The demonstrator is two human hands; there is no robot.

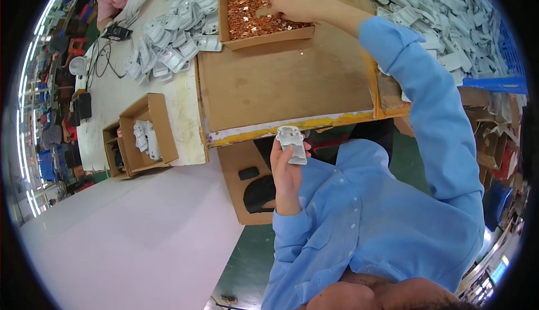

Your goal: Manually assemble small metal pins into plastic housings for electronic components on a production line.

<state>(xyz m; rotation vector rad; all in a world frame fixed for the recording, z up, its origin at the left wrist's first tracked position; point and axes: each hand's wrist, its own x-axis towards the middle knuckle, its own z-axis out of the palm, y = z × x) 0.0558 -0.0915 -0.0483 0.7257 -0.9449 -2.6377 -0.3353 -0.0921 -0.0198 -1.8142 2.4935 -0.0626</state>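
Observation:
My left hand point(287, 169) holds up a white plastic housing point(291, 141) just off the near edge of the table. The thumb lies on its face and the fingers wrap behind it. At the far side, my right hand point(296, 5) reaches into a cardboard box point(269, 41) of small copper-coloured metal pieces point(247, 15). Its fingers are bent and drawn together at the surface of the pieces; what lies between the fingertips is too small to make out.
White housings point(174, 43) are heaped left of the box, and more plastic parts point(443, 12) fill the far right beside a blue crate point(494, 84). A smaller carton point(163, 130) with white parts stands at left. Another person's gloved hand point(133, 5) is at far left, near a black device point(117, 32).

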